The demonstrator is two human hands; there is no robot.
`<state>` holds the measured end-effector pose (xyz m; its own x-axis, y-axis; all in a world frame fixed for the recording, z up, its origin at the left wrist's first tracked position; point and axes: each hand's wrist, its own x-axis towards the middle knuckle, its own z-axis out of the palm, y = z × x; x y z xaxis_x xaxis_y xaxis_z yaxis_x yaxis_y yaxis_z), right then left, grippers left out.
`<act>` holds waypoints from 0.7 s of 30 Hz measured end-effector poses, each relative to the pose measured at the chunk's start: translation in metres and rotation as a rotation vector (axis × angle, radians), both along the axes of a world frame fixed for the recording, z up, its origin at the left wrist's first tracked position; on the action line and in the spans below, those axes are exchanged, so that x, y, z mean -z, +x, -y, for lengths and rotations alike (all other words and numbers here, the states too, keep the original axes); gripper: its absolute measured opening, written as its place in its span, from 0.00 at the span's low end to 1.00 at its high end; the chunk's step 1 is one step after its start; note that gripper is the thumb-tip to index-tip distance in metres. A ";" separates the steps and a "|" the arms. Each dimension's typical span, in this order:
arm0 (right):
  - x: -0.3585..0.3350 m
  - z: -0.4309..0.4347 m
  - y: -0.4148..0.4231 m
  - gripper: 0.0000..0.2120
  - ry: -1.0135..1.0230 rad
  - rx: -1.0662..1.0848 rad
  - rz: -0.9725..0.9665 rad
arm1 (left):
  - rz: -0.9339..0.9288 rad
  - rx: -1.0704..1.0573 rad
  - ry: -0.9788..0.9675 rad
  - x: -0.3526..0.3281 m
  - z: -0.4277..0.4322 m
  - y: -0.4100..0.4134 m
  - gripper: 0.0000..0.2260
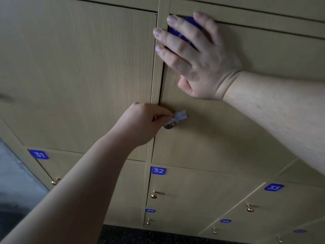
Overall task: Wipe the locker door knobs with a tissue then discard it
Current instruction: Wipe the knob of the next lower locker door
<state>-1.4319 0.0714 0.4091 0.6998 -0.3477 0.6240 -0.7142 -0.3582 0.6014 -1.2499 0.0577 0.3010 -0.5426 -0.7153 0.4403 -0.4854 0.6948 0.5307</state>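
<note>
Left grip (140,122) pinching tissue (180,116) at knob (168,125), right grip (198,57) released, flat on locker door (228,138)

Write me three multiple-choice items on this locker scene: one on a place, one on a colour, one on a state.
1. Where does the right hand rest?
A. On the knob under label 32
B. Flat on the upper locker door
C. On the floor

2. What colour are the number labels?
A. Blue
B. Red
C. Green

3. What is the left hand doing?
A. Hanging idle
B. Pressing flat on a door
C. Pinching a tissue at a knob

Answers:
1 B: its fingers lie spread on the door, above the knob.
2 A: labels 31, 32 and 33 are blue with pale digits.
3 C: its fingertips hold the tissue at the top of the knob.
</note>
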 end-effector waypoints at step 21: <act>-0.004 -0.011 -0.001 0.30 -0.106 0.441 -0.356 | 0.503 -0.024 -0.015 -0.041 -0.002 -0.024 0.10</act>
